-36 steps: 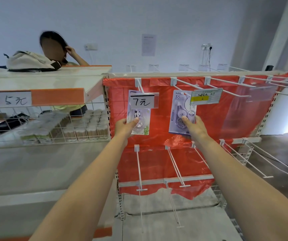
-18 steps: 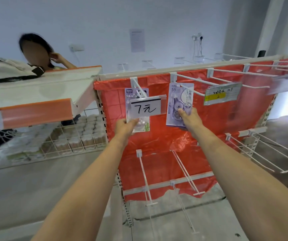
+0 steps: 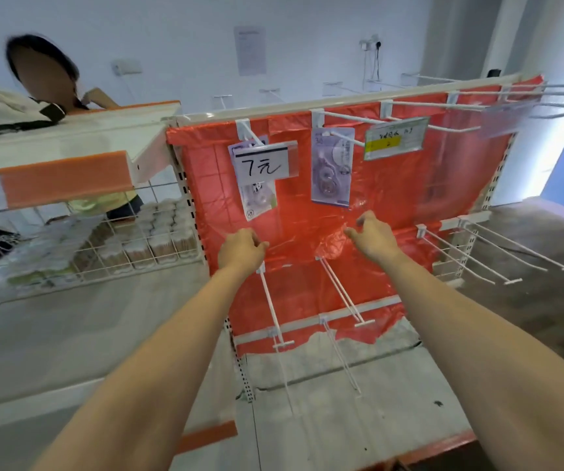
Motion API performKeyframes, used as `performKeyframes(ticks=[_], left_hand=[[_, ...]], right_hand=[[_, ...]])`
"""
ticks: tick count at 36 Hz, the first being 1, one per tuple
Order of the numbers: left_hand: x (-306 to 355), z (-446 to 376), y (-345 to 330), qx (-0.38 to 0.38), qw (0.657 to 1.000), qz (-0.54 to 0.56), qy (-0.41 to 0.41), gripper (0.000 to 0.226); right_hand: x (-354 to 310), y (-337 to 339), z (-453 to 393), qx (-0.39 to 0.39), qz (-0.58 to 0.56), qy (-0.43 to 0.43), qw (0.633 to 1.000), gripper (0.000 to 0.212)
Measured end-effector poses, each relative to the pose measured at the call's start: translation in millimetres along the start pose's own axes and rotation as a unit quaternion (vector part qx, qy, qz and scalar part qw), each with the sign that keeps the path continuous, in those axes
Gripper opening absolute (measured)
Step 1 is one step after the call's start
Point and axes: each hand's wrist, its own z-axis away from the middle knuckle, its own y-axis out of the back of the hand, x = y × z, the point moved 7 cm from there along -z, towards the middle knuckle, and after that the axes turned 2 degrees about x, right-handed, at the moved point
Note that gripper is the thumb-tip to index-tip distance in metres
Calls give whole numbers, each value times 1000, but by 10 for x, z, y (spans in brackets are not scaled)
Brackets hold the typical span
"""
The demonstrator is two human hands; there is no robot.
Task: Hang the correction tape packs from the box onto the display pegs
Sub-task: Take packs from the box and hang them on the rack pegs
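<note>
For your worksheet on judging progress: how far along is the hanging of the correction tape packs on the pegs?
Done: one pack hangs on the left top peg behind the 7 yuan price tag, another pack on the next peg.

In hand: nothing; the left hand and right hand are below the packs, holding nothing.

Left: the lower pegs are bare. The box is out of view, so remaining packs cannot be counted.

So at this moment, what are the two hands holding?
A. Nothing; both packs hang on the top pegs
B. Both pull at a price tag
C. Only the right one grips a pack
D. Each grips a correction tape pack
A: the left hand and right hand are empty below the panda pack and the purple pack, which hang from pegs.
</note>
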Motion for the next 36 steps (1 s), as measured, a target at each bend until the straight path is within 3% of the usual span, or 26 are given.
performKeyframes(ticks=[8, 11, 15, 24, 36], left_hand=[[478, 614, -191, -47, 981, -154, -109, 29], [640, 856, -362, -76, 970, -186, -141, 32], [852, 1201, -669, -113, 952, -213, -189, 34], [992, 2108, -1581, -211, 909, -234, -271, 37], [519, 3111, -3024, -371, 838, -246, -316, 38]], right_hand=[[301, 235, 638, -26, 118, 40, 992, 40], [491, 334, 912, -35, 163, 25, 986, 47], [813, 433, 1301, -44, 198, 10, 979, 41], [1813, 342, 2213, -86, 208, -66, 972, 47], [3033, -423, 3315, -162, 166, -195, 953, 37]])
